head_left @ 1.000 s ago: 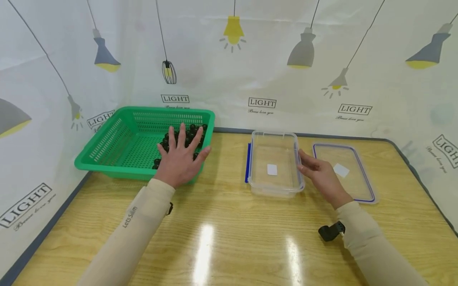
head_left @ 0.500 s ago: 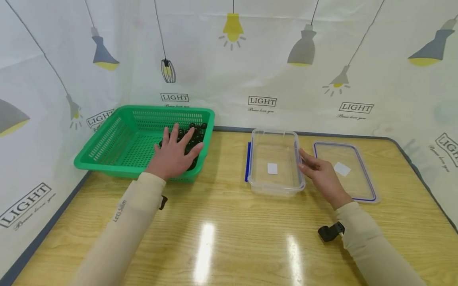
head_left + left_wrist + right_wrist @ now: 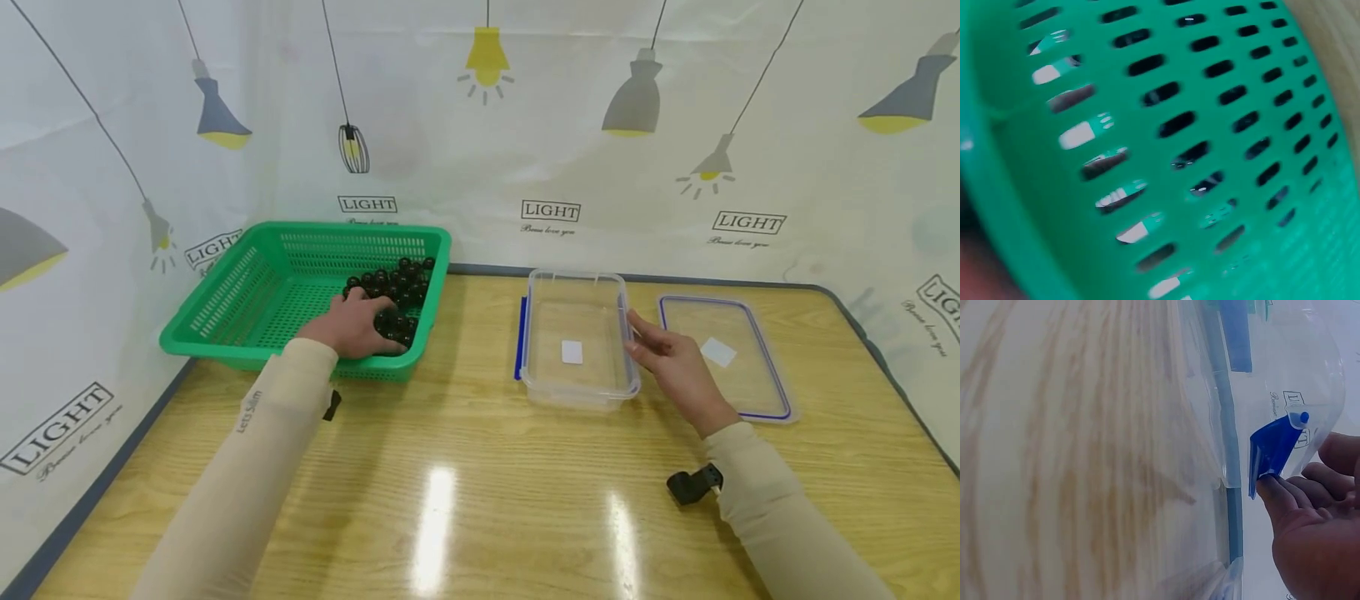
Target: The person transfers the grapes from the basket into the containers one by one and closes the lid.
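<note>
Down among the black balls (image 3: 401, 287) went the left hand (image 3: 352, 327), its fingers, spread above them earlier, bent at the right end of the green basket (image 3: 232, 287). Thumb and fingers curled round some balls (how many I could not tell, the fingertips being hidden). Smooth and apparently hard, the balls seemed likely to slip and roll, so cupping from beneath looked surer than pinching. The right hand (image 3: 678, 367) held the clear box (image 3: 573, 317) lightly by its right side, fingertips at a blue latch (image 3: 1275, 447); thin plastic, probably light and easily nudged. Partly behind that hand, the lid (image 3: 731, 333) lay flat on the table (image 3: 510, 500). Between balls and box stood the basket's raised wall, and a left-side latch (image 3: 521, 337) jutted out.
</note>
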The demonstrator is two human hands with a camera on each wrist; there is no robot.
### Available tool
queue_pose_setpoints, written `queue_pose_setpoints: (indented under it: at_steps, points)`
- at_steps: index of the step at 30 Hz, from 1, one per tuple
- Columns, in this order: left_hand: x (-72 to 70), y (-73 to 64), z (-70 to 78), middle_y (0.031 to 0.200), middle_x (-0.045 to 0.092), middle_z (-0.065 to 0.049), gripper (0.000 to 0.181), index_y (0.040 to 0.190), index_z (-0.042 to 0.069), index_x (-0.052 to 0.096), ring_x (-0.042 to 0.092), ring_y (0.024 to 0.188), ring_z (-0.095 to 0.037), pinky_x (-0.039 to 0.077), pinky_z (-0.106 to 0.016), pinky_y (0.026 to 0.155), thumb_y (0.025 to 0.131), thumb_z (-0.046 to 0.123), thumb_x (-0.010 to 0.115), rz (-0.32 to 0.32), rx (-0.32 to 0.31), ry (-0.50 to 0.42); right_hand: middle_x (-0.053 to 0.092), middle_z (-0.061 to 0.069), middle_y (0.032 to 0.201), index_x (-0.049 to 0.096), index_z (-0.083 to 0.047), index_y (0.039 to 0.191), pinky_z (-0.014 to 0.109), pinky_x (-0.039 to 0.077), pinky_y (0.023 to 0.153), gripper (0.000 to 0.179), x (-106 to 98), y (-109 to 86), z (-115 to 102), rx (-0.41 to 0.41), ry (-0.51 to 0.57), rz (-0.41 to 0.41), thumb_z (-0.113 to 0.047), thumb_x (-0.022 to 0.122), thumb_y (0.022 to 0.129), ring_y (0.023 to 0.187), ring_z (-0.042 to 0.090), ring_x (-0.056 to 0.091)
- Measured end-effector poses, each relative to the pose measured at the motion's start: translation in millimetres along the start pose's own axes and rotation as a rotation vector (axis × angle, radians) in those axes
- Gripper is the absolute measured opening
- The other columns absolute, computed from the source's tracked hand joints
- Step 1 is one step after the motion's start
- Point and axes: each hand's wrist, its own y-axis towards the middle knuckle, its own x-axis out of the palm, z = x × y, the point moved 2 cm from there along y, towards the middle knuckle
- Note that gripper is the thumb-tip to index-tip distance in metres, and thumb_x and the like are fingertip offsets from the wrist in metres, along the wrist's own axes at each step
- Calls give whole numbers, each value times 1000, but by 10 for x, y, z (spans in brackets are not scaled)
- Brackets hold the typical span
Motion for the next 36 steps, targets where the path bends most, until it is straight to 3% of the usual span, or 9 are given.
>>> queue_pose_setpoints:
  at_steps: [4,8,11,15,18,24,29,32,36]
  points:
    - [52,60,-31,149,21,-31,65,145,10,45,23,131,-57,38,-68,91,91,36,71,-5,-10,4,27,9,157,32,-8,152,17,39,98,56,3,0,4,11,-4,6,-23,54,103,139,31,32]
    - [60,130,-30,147,22,-32,62,144,11,44,49,110,-51,46,-60,81,91,27,72,-24,14,-19,29,8,157,33,-8,152,14,39,97,57,-21,2,16,13,-16,27,-27,55,102,139,29,34]
    - [59,163,-41,146,22,-33,63,147,12,40,59,97,-44,49,-54,76,92,23,70,-62,23,-3,29,9,157,34,-7,152,13,39,95,57,-11,17,34,-2,10,34,-26,56,102,139,29,33]
    - [85,166,-91,148,20,-34,67,152,11,33,53,111,-51,48,-55,80,94,21,65,-141,-5,46,28,9,157,35,-6,151,15,39,97,56,54,36,64,-13,62,13,-23,57,102,140,28,33]
    - [124,198,-95,148,18,-36,69,153,11,30,51,112,-51,48,-54,79,94,18,64,-166,-8,49,29,8,156,35,-6,151,15,39,97,56,61,24,74,-13,66,11,-22,56,102,139,28,33]
    - [171,297,-77,141,26,-33,62,146,17,38,57,89,-40,48,-50,71,92,23,68,-116,21,14,30,10,156,36,-4,151,14,40,96,54,4,-13,46,-24,41,37,-20,56,102,139,30,33]
    - [102,255,-97,140,24,-34,65,143,18,38,57,80,-40,47,-50,64,89,27,72,-55,7,-27,30,9,156,35,-5,151,14,40,96,54,0,-3,38,-18,43,22,-20,55,103,140,29,32]
    - [-23,192,-89,141,21,-34,71,146,16,34,56,82,-42,47,-49,62,87,26,73,-4,16,-44,30,9,156,35,-5,150,15,39,97,55,1,7,39,-11,42,22,-21,56,102,139,29,33]
    - [-255,76,-3,141,20,-32,75,148,16,32,50,100,-49,48,-54,66,86,25,74,69,55,-58,30,9,156,35,-4,151,15,39,97,55,9,11,41,-3,41,24,-21,56,102,139,29,33]
